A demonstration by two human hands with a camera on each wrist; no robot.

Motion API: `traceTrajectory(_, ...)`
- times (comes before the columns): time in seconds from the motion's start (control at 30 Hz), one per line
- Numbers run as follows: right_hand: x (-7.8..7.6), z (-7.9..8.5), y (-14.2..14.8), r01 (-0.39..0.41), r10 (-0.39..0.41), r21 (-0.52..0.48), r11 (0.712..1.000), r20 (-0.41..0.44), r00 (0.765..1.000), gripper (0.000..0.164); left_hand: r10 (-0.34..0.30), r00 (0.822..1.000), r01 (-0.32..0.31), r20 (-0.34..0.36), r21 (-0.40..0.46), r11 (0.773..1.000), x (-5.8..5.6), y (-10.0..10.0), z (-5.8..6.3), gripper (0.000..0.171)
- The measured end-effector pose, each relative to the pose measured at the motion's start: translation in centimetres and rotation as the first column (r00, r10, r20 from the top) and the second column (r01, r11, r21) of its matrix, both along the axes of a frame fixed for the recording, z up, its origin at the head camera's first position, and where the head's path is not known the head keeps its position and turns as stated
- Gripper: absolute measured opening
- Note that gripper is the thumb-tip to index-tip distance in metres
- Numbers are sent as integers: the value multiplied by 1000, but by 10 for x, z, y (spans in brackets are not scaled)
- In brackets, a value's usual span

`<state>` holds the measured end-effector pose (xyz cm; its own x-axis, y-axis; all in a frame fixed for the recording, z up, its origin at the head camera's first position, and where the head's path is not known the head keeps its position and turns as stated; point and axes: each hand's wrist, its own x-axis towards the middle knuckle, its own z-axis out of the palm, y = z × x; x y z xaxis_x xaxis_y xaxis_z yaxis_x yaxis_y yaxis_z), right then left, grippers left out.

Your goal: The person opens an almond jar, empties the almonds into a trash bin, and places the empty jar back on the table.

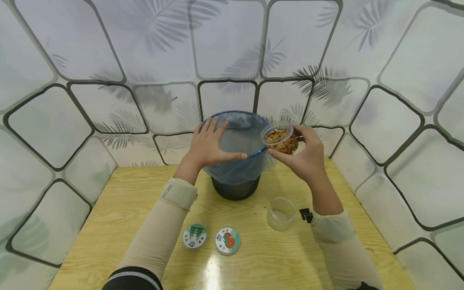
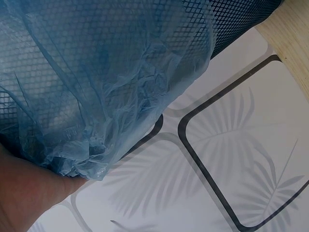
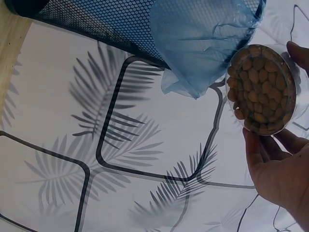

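Note:
My right hand grips a clear plastic jar of small brown, nut-like pieces. The jar is held tilted at the right side of the rim of a dark mesh trash can, and its pieces show through the wall in the right wrist view. A blue plastic bag lines the can and folds over its rim. My left hand rests at the can's left rim, fingers spread and thumb stretched along the front. In the left wrist view, part of that hand touches the bag's crumpled edge.
A second clear jar stands on the wooden table, right of the can. Nearer me lie two round lids, one with a green vegetable picture, the other with tomatoes. Patterned fabric walls enclose the table's back and sides.

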<state>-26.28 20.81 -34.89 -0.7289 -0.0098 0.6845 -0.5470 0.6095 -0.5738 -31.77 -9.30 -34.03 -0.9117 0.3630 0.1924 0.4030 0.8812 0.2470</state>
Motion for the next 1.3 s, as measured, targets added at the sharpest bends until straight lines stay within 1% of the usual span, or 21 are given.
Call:
traceTrajectory(0.27, -5, 5, -2, 31, -31, 20, 999, -8, 999, 89, 2, 1000, -2, 2, 1, 1000, 0, -1, 0, 126)
traceTrajectory(0.5, -17, 4, 0, 59, -56, 65, 996, -49, 997, 86, 3, 1000, -3, -3, -2, 1000, 0, 0, 0, 126)
traceTrajectory(0.63, -21, 4, 1, 79, -75, 77, 994, -55, 996, 86, 1, 1000, -1, -10, -5, 1000, 0, 0, 1, 126)
traceTrajectory(1.0, -27, 6, -1, 88, -79, 110, 990, -79, 994, 84, 5, 1000, -5, -2, -5, 1000, 1, 0, 1, 128)
traceTrajectory(1.3, -32, 8, -3, 108, -95, 151, 983, -89, 991, 84, 9, 1000, -9, -8, 1, 1000, -2, 0, -2, 128)
